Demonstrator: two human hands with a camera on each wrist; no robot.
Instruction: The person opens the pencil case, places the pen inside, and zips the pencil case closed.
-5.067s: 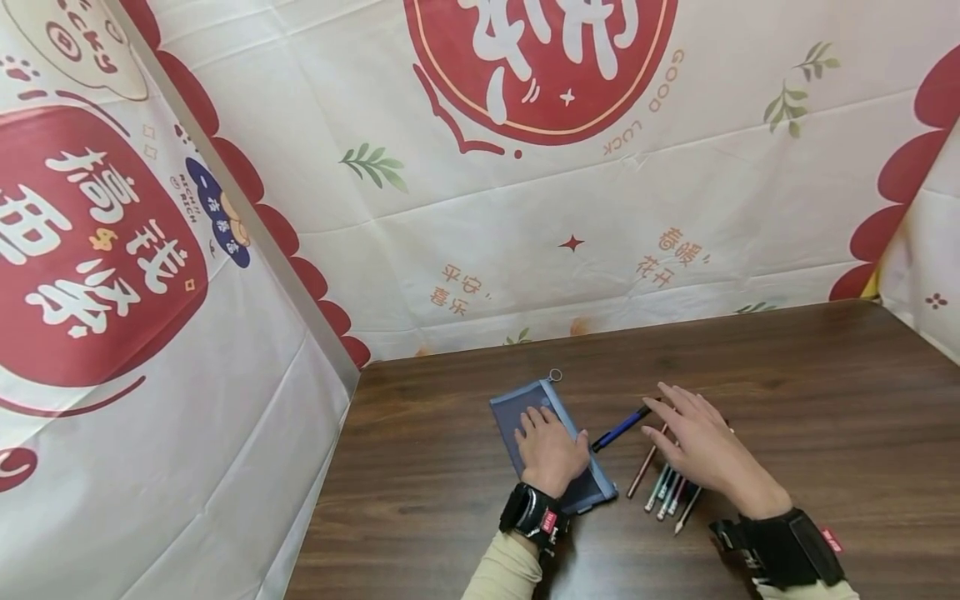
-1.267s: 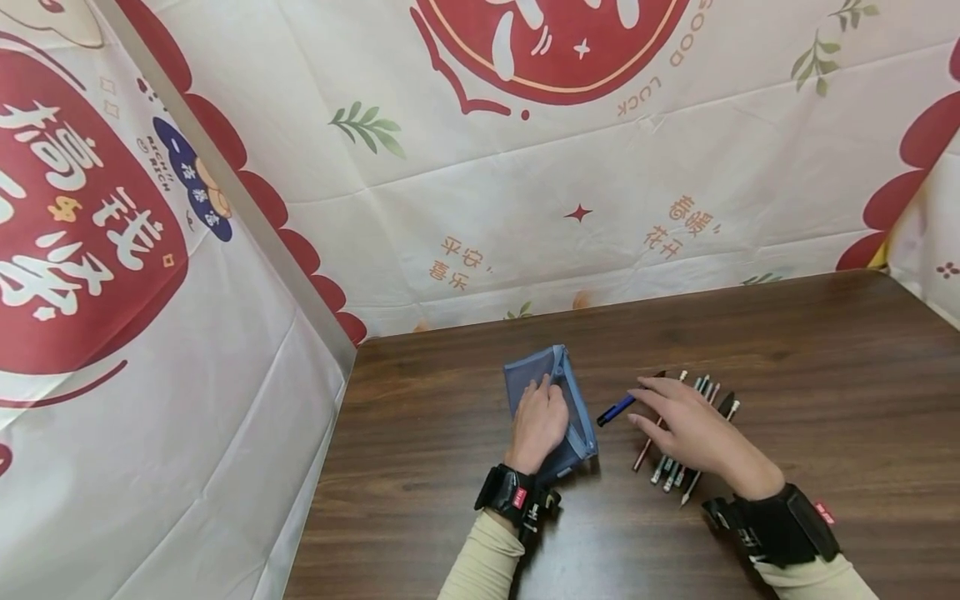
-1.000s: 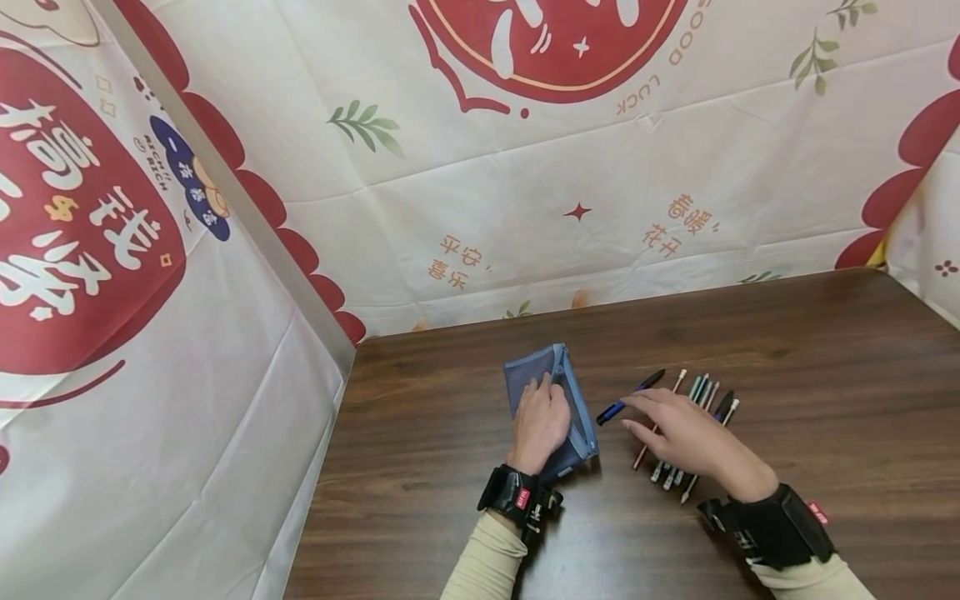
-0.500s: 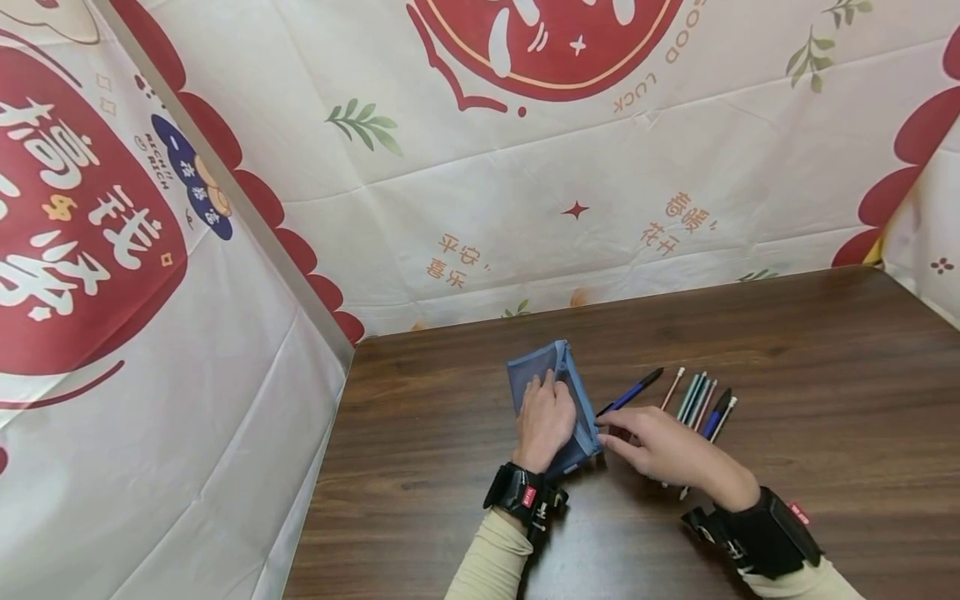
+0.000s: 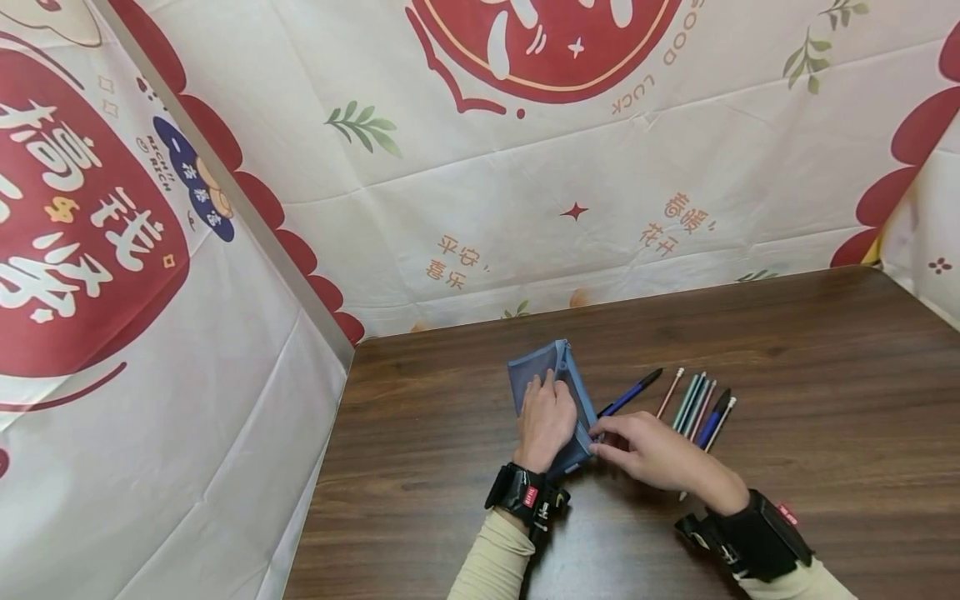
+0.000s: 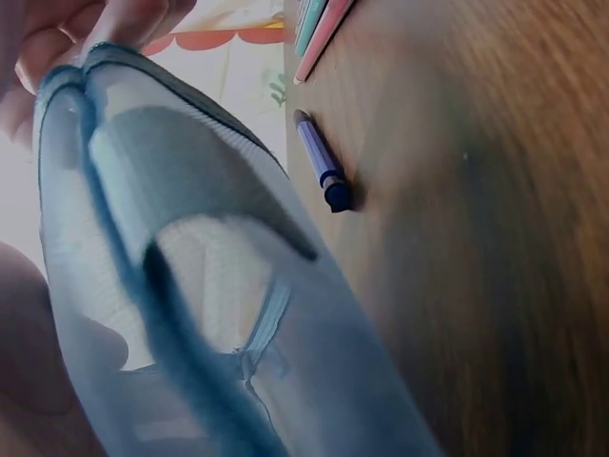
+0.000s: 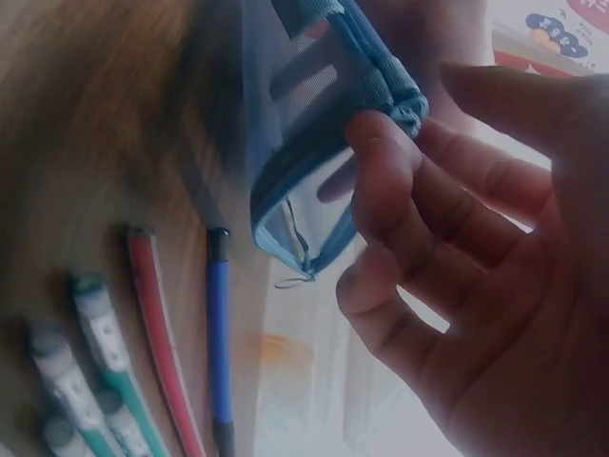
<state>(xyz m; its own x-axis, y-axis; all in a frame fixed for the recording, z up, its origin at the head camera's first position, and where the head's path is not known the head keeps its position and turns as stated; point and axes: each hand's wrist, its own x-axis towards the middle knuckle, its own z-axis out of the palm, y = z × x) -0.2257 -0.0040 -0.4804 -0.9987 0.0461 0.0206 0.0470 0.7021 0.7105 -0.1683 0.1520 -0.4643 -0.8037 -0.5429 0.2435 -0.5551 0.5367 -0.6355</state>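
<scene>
A blue mesh pencil case (image 5: pixel 583 398) stands tilted on its side, its zipped mouth gaping towards the right. My left hand (image 5: pixel 546 421) holds it by the mesh, its thumb (image 6: pixel 95 347) showing through the cloth in the left wrist view. My right hand (image 5: pixel 648 446) is at the near end of the case. In the right wrist view, the right index fingertip (image 7: pixel 381 138) touches the zip's end corner, and the thumb stands a little apart from it. A blue pen (image 5: pixel 633 392) lies just beyond the right fingers.
Right of the pen lie several pencils (image 5: pixel 690 400) and another blue pen (image 5: pixel 712 421), partly hidden under the right hand. The brown wooden table (image 5: pixel 435 450) ends against a printed white cloth (image 5: pixel 480 192) at the back.
My right hand has moved left from over the pencils and pen to the case's end. The case, flat and zipped earlier, is now tilted with its mouth open. The pen and pencils remain on the table.
</scene>
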